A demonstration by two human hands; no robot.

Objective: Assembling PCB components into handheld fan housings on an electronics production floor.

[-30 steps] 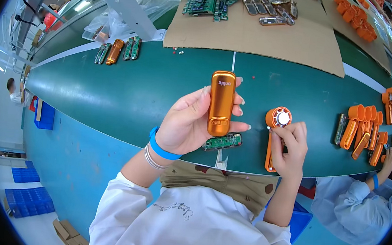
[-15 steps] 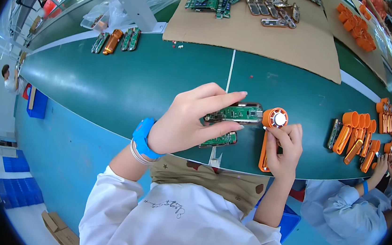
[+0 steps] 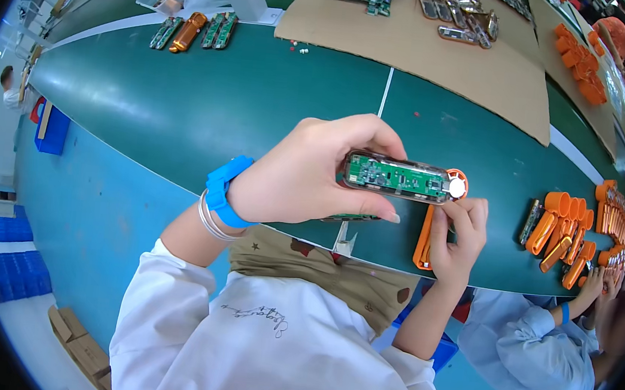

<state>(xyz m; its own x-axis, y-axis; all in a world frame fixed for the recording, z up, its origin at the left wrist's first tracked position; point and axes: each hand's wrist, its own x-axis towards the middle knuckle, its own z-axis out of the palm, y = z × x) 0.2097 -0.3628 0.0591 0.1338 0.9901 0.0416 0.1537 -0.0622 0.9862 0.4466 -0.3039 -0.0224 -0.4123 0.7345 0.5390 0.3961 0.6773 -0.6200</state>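
Observation:
My left hand [image 3: 303, 171] holds a narrow clear-edged casing with a green circuit board [image 3: 398, 176] between thumb and fingers, raised above the bench. Its right end overlaps a small orange fan [image 3: 463, 176], whose white round hub shows just beyond. The fan's orange handle [image 3: 424, 241] lies on the bench, pointing toward me. My right hand [image 3: 460, 235] is closed in a pinch just under the casing's right end, beside the fan. What its fingertips grip is hidden. A second green board [image 3: 354, 218] lies mostly covered beneath my left hand.
The green bench [image 3: 207, 117] carries two board groups and an orange casing [image 3: 188, 32] at far left. Orange fan bodies [image 3: 551, 222] stand at right, near a co-worker's hands [image 3: 602, 283]. Cardboard [image 3: 416, 54] at the back holds boards and clear casings.
My left hand has lifted the casing with its board and moved it right, so it overlaps the fan. My right hand stays pinched beside the fan. The whole view has shifted slightly.

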